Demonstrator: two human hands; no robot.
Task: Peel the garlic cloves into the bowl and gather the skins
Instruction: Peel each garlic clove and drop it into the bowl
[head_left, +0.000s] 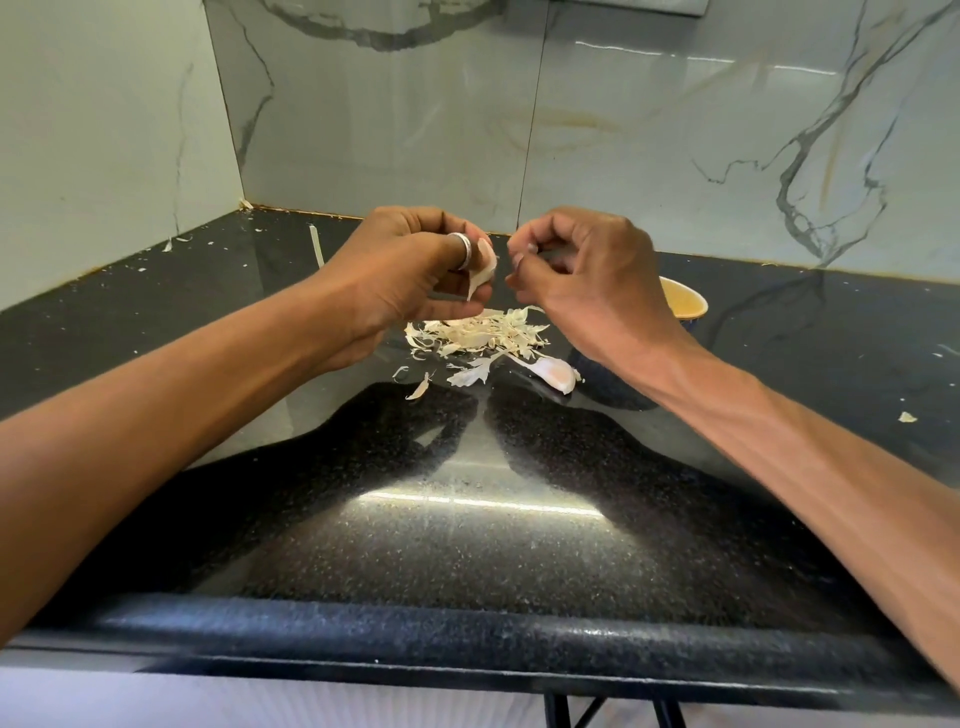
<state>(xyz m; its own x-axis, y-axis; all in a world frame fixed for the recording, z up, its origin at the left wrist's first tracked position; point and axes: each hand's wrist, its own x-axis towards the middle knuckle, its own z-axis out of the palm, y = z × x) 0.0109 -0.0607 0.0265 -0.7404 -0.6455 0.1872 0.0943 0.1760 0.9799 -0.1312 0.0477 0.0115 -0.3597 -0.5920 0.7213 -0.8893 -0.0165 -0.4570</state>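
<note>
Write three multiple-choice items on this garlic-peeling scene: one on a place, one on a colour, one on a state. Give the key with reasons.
1. Where does the skin pile lie?
A. In the bowl
B. On the countertop under the hands
C. On the floor

2. What colour is the bowl's inside?
A. Yellow
B. Red
C. Green

3. What does the left hand hold?
A. A knife
B. Nothing
C. A garlic clove

Key: 1 B, the skins rest on the black countertop. 2 A, its inner wall shows yellow. 3 C, the fingers pinch a pale clove.

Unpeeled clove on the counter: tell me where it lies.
Head view: the unpeeled clove lies right of centre on the black counter, at the skin pile's near-right edge, beside the bowl.
</note>
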